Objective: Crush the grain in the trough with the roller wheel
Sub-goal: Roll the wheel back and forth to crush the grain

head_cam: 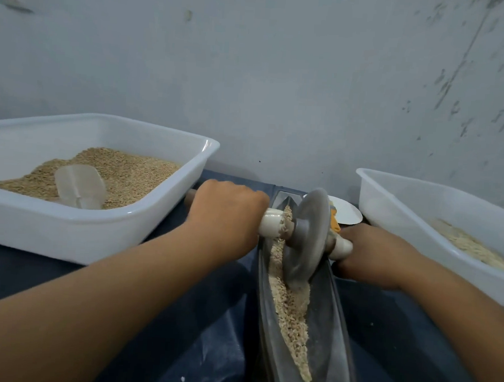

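White plastic forms the big tub (pixel 74 224) at nine o'clock, heaped with brown whole grain (pixel 133 174) in which a clear scoop (pixel 81 185) lies half sunk. Just right of it, the left hand (pixel 224 215) is curled tight round the left end of the roller's handle (pixel 270 226), knuckles up, a stub of the handle poking out beyond the fist toward the tub. At the centre the grey roller wheel (pixel 308 238) stands upright on edge in the dark metal trough (pixel 329 328), which runs from twelve o'clock down to six. Its rim sits in the pale crushed grain (pixel 289 308) that lines the trough floor, mostly along the left side. At three o'clock of the wheel the right hand (pixel 375 257) wraps the other end of the handle. Behind it lie a white disc (pixel 348 213) and something orange (pixel 334 222), partly hidden. Furthest right, a second white tub (pixel 392 199) holds lighter, crushed material (pixel 471 245). All rests on a dark blue sheet (pixel 200 335).
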`<action>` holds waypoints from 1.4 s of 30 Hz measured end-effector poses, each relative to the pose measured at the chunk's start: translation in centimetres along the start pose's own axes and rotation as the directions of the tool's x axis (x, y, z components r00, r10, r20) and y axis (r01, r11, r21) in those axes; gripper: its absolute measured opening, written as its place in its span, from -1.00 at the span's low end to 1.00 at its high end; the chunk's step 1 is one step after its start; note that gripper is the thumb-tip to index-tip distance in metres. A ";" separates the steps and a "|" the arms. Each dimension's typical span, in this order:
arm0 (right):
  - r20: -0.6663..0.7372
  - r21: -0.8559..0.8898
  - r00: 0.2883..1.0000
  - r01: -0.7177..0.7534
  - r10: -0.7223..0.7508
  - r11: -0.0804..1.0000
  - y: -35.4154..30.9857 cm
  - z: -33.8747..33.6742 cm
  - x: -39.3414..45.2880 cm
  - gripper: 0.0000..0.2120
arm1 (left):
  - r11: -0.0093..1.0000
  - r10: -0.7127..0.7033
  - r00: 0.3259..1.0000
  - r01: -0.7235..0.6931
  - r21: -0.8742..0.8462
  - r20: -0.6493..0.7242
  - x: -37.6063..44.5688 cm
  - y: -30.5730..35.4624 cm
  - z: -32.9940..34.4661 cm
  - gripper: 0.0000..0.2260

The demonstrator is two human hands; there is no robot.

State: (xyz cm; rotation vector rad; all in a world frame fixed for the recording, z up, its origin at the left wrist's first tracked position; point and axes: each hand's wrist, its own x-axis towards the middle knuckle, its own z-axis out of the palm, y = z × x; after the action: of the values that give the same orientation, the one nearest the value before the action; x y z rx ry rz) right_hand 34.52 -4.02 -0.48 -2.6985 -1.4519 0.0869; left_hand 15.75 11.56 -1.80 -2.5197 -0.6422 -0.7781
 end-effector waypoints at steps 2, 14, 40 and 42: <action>0.012 0.003 1.000 0.014 -0.014 1.000 0.2 0.2 -0.1 -0.73 | 1.000 0.021 0.999 -0.020 0.022 -0.032 0.0 -0.3 0.3 -0.70; -0.052 -0.076 0.998 0.017 -0.021 0.997 0.2 0.1 1.0 -0.81 | 1.000 -0.008 0.999 0.009 0.018 -0.043 -0.4 -0.5 0.8 -0.69; 0.323 0.243 0.946 -0.119 0.036 0.963 0.2 -2.2 3.4 -0.83 | 0.996 -0.003 0.921 0.037 -0.079 0.391 5.0 -0.6 -1.5 -0.80; 0.254 0.204 0.967 -0.082 0.028 0.976 0.2 -1.5 2.6 -0.82 | 0.999 0.000 0.957 0.014 -0.047 0.289 3.4 -0.4 -1.3 -0.81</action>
State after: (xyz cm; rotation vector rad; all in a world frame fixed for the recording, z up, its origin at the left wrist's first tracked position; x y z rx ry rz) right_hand 36.30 -1.99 0.98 -2.6241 -1.3345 0.5713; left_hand 17.54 12.28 1.33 -2.7030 -0.7339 -0.4327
